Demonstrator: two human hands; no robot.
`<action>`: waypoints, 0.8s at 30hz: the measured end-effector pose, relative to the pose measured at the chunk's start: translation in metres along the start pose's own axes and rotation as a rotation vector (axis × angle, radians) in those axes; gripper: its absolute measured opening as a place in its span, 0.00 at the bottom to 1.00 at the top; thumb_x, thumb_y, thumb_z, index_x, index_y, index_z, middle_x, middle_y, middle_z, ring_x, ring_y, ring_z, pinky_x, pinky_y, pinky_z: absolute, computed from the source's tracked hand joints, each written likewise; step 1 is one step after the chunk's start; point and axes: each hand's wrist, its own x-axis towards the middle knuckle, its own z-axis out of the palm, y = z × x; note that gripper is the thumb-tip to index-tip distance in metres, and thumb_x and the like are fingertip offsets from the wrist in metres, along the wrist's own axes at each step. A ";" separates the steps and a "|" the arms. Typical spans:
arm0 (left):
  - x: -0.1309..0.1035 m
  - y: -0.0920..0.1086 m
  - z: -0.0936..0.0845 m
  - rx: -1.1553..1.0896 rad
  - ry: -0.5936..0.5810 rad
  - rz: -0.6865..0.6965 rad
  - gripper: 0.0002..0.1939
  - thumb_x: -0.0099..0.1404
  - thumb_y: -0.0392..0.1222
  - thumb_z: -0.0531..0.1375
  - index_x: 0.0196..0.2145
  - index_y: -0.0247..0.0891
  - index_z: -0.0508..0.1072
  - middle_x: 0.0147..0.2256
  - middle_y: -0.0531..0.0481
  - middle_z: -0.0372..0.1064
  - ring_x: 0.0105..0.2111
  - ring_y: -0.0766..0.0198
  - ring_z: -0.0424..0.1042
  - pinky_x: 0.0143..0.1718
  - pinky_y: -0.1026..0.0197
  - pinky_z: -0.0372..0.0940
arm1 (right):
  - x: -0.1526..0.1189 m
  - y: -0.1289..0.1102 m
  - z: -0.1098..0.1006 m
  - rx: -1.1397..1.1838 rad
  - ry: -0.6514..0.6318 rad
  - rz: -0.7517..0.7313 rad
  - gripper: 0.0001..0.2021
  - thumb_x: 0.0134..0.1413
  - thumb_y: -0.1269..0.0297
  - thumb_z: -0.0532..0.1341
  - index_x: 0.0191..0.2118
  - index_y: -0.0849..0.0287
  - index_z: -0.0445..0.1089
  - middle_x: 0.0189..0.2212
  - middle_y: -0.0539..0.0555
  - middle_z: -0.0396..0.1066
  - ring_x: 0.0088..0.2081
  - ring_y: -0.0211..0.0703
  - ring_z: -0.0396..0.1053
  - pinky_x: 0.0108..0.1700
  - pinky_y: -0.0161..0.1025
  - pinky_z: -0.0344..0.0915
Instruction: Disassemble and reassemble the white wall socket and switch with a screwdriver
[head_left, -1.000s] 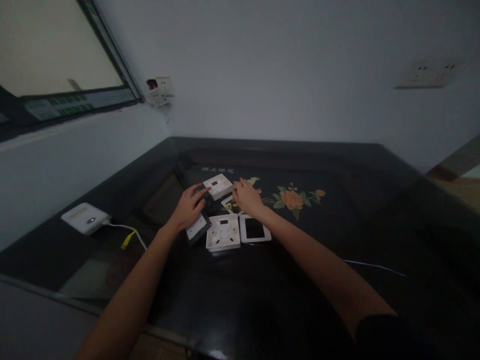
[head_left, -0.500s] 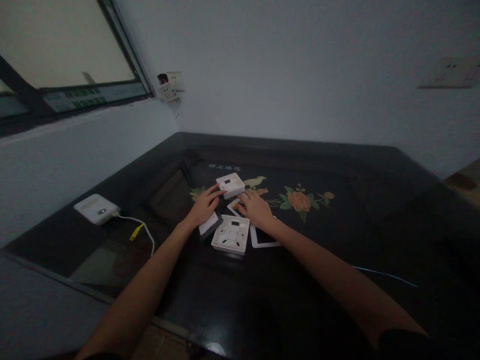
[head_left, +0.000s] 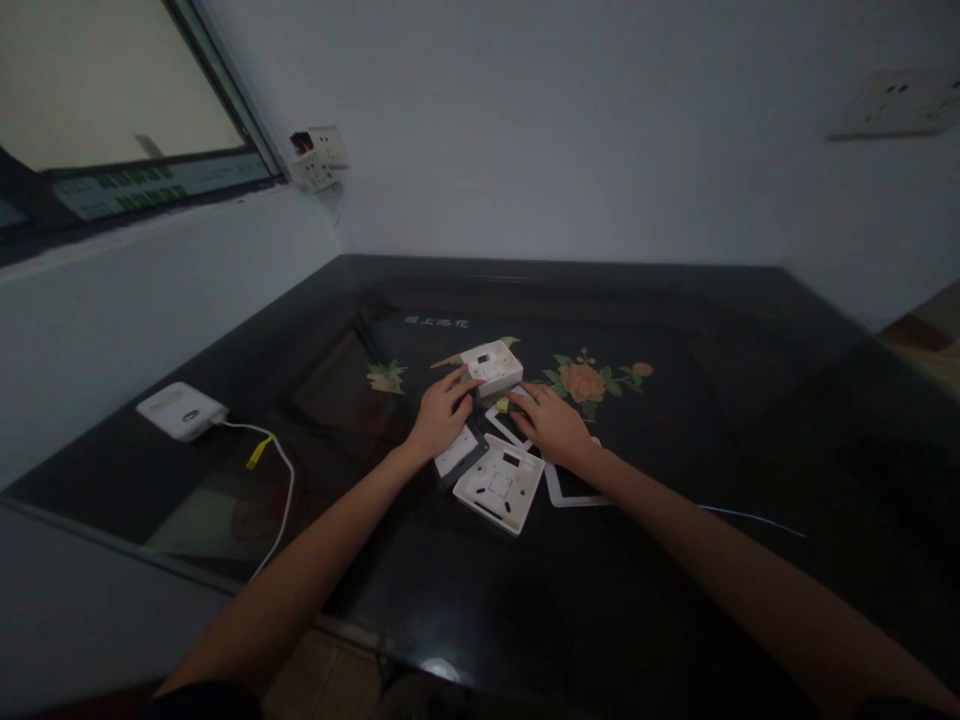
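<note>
A white square box (head_left: 493, 367) stands at the far side of a small group of parts on the dark glossy table. My left hand (head_left: 444, 412) touches its near left edge with spread fingers, its palm over a grey-and-white piece (head_left: 459, 457). At the box's near right corner is my right hand (head_left: 550, 422), fingers apart, above a white frame (head_left: 497, 421) with a small yellow spot. Nearest to me lies a second open white box (head_left: 502, 484), turned at an angle. Another white frame (head_left: 555, 490) is partly under my right wrist.
A white device (head_left: 180, 411) with a white cable (head_left: 290, 478) and yellow tag (head_left: 259, 452) lies on the table's left. Behind the table (head_left: 600, 590) is a wall with sockets (head_left: 328, 146). A thin pale wire (head_left: 752, 516) lies at the right.
Both hands and the group of parts have shifted right across the table. The near open box has turned. The camera view has also shifted slightly.
</note>
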 end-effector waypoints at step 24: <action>0.012 0.084 0.055 -0.034 -0.030 0.079 0.18 0.70 0.36 0.53 0.55 0.45 0.72 0.61 0.45 0.64 0.61 0.50 0.63 0.63 0.38 0.55 | -0.077 0.060 -0.044 0.072 -0.015 0.123 0.19 0.65 0.63 0.54 0.59 0.54 0.67 0.60 0.61 0.67 0.61 0.57 0.63 0.61 0.61 0.61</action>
